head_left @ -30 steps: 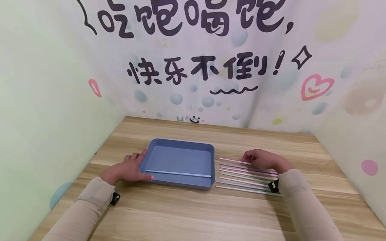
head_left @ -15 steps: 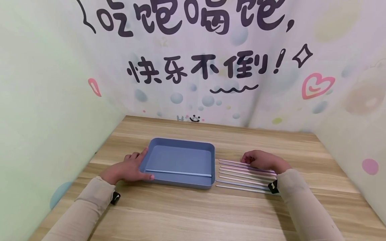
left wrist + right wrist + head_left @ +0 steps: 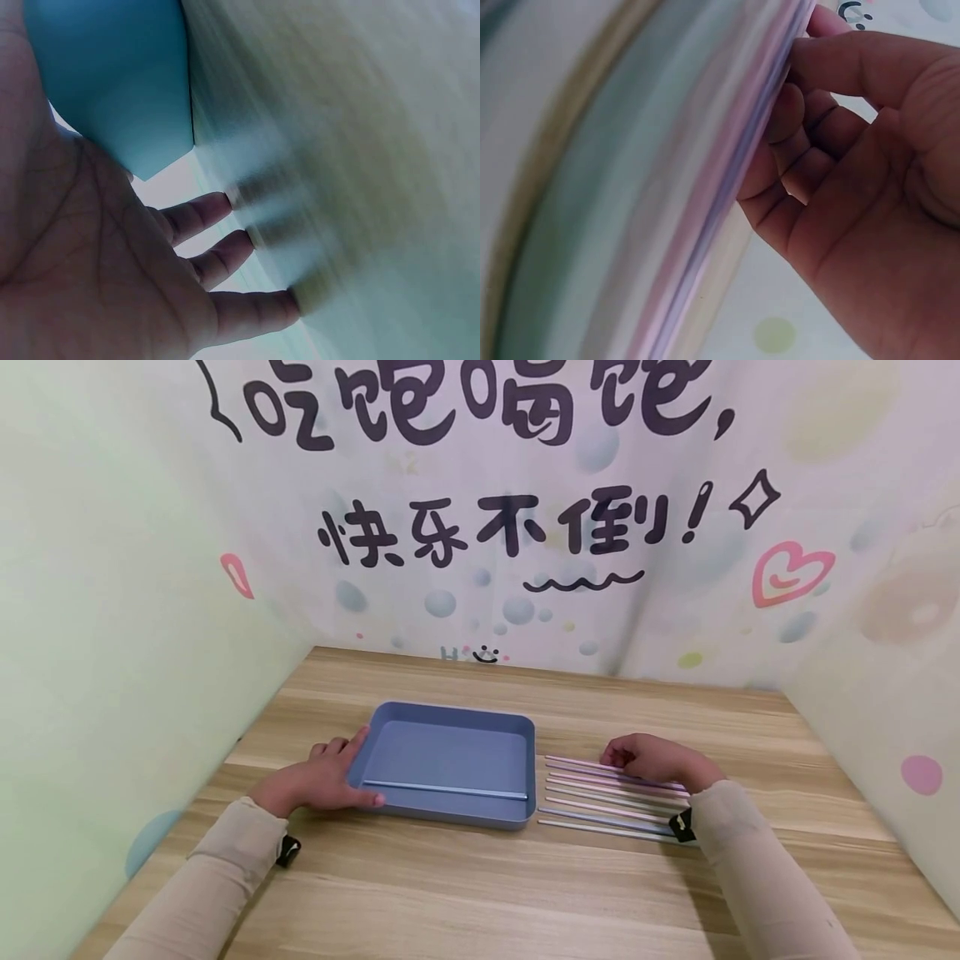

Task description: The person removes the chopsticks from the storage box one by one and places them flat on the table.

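Note:
Near the middle of the table lies a blue rectangular tray (image 3: 450, 752), with one thin silvery-blue stick (image 3: 450, 790) along its front side. My left hand (image 3: 322, 781) rests against the tray's left end, thumb along the front corner and the other fingers spread and fairly straight. In the left wrist view three fingertips (image 3: 281, 307) touch the tabletop. Right of the tray, several thin pastel sticks (image 3: 600, 802) lie side by side. My right hand (image 3: 652, 758), fingers curled, pinches the farthest pale pink stick (image 3: 573, 762); its right end is hidden.
A wood-grain table (image 3: 465, 893) carries everything. Behind it hangs a printed cloth (image 3: 480, 610) with large dark characters, and pale walls (image 3: 112, 610) stand at the sides. Black camera straps (image 3: 681, 825) sit at both wrists.
My right hand has drawn the farthest stick slightly nearer to the row, closing the gap to its neighbour. The left hand and tray have stayed in place.

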Tool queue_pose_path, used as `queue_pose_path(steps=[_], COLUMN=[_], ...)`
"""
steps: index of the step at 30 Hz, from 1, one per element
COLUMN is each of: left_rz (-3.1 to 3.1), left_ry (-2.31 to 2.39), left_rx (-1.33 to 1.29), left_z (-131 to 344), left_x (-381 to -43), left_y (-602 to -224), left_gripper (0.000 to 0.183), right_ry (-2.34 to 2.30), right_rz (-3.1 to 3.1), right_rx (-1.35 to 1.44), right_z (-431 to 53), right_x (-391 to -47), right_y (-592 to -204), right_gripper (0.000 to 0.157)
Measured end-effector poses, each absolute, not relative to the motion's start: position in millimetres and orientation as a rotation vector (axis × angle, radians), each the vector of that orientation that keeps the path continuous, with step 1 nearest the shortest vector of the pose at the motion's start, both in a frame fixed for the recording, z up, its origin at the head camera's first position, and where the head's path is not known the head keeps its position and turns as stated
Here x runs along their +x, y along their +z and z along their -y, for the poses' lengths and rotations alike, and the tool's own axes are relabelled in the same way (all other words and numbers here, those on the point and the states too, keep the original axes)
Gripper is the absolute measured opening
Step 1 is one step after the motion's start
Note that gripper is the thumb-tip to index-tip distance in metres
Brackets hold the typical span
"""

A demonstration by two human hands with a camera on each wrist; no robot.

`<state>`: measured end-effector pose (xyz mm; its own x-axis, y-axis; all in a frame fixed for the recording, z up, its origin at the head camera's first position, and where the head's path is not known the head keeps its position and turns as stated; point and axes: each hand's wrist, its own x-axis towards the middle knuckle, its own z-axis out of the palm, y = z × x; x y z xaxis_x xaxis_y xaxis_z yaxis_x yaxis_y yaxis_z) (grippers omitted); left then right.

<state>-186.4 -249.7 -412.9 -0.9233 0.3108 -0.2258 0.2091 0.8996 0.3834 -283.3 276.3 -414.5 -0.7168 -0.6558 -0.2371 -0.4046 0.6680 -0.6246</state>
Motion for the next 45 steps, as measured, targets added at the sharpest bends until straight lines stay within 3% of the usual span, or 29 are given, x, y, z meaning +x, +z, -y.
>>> queue_pose_path(steps=[7,14,34,45], left_rz=[-2.775,-2.785,-2.776,-2.793], left_ry=[0.509,0.499,0.504,0.494], left_rx=[0.382,0.384,0.372,0.367], left_z=[249,250,250,249], left_x=[-187,-187,-186,-188], left_y=[-414,-414,-413,-414], left_gripper=[0.123,0.123,0.124,0.125], right_ry=[-0.681,-0.664,-0.704,-0.685], right_rz=[-2.512,-2.534,-2.495,-2.451], right_rx=[-0.831,-0.928,-1.159,-1.146], right_z=[-271,-250,-155,-109], right_x=[-283,-282,-276,-269], right_y=[-402,-389,-364,-360], right_gripper=[0.02,0.029,0.018,0.019])
